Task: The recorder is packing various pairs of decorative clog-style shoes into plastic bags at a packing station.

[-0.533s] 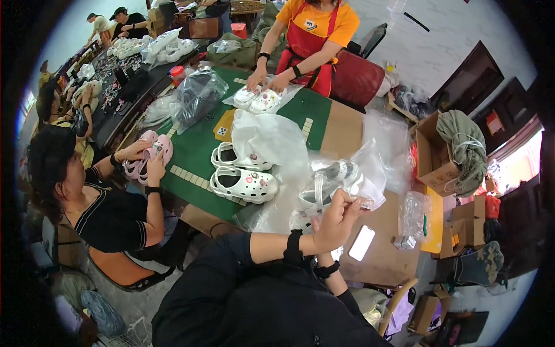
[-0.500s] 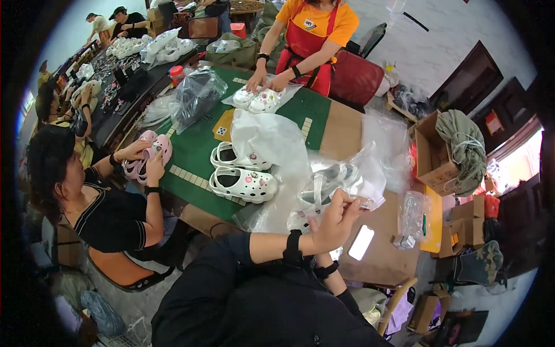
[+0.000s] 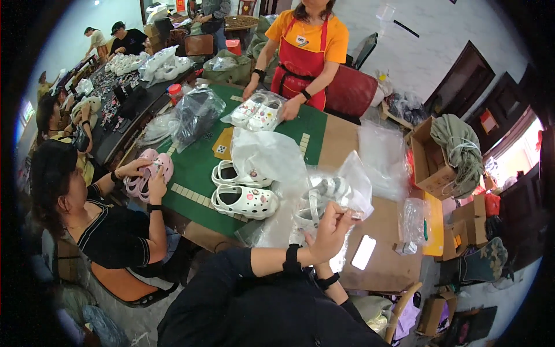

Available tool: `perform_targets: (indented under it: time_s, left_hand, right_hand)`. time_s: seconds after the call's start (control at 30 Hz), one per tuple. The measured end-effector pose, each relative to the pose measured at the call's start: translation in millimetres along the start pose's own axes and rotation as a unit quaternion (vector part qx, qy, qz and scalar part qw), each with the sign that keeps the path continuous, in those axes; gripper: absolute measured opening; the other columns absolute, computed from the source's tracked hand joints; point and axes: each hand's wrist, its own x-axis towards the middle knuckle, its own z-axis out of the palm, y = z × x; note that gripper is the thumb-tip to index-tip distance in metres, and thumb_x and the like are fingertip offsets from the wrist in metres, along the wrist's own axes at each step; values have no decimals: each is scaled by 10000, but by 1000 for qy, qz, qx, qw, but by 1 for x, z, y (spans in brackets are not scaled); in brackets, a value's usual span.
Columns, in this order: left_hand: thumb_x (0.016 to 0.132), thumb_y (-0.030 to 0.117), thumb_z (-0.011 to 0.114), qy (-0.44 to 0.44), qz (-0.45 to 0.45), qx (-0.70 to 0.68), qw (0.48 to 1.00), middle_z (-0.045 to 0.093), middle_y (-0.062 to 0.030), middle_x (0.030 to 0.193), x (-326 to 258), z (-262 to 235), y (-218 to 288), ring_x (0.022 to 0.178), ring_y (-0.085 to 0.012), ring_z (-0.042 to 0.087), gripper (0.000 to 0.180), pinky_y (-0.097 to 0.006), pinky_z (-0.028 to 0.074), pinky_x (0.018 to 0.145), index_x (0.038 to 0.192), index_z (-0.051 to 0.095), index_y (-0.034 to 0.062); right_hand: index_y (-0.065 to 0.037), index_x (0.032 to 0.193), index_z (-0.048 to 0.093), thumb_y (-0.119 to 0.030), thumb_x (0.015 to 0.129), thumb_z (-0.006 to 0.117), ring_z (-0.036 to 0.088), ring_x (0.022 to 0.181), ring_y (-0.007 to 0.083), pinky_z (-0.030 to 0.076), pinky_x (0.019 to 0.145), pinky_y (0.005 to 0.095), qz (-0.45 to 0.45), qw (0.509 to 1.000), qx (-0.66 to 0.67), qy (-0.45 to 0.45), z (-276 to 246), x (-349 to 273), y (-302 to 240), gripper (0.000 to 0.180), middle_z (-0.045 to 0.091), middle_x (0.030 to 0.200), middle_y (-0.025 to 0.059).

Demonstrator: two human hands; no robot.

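Observation:
My left hand (image 3: 328, 236) pinches the edge of a clear plastic bag (image 3: 359, 185) between thumb and fingers. Inside or under this bag lie pale clogs (image 3: 311, 214), blurred by the film. Most of my right hand (image 3: 322, 269) is hidden behind the left one, close under the bag; its fingers cannot be made out. To the left of the bag, a white clog with charms (image 3: 245, 200) rests on the green table mat. Its mate (image 3: 226, 172) sits just beyond, partly covered by a sheet of whitish plastic (image 3: 272, 141).
Right of my hands lie a phone (image 3: 363, 252), a small box (image 3: 406, 248) and a stack of clear bags (image 3: 381, 162). At left a co-worker holds pink clogs (image 3: 149, 173). Across the table another in a red apron (image 3: 303, 63) handles bagged white clogs (image 3: 259, 113). Cardboard box (image 3: 435, 162) at right.
My left hand has shifted slightly down and left, still pinching the bag, whose edge stands up more. The co-worker in the red apron has straightened, hands now either side of the bagged clogs.

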Motion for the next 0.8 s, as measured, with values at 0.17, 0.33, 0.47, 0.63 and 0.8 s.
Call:
perform_targets:
  time_s: [0.17,0.33,0.47,0.63,0.8]
  left_hand:
    - [926,58,435,27,-45,16,998,559,-105,902,-6,8,14,862,-139,592,86,-237,489,734,902,366,12]
    - [931,83,432,29,-44,-28,998,561,-96,917,2,0,12,888,-148,606,79,-217,482,687,919,375,28]
    - [936,104,423,58,-44,-18,997,572,-130,934,11,-1,16,905,-199,616,94,-255,494,694,918,360,36]
    - [931,73,418,12,-6,-80,997,544,-118,933,10,0,10,874,-174,594,83,-296,515,762,901,360,21]
    - [934,59,404,8,32,-64,997,510,-97,903,10,-4,7,856,-157,580,78,-301,516,789,897,347,21]
  right_hand:
    - [67,1367,-23,-185,680,732,281,1273,296,293,1016,337,-5,1000,12,-14,6,4,-8,1052,201,1388,261]
    - [70,1366,-19,-187,678,734,281,1272,297,291,1017,337,-10,999,19,-47,-9,1,-6,1052,203,1387,261]
    - [72,1366,-16,-188,677,735,281,1272,297,291,1017,336,-18,997,21,-79,-25,1,5,1051,204,1386,261]
    - [75,1365,-12,-190,675,736,282,1271,297,289,1018,336,-24,993,21,-111,-15,-2,6,1051,206,1385,261]
    - [77,1364,-8,-191,673,738,282,1271,298,288,1018,336,-31,991,18,-126,-8,-2,3,1051,208,1384,261]
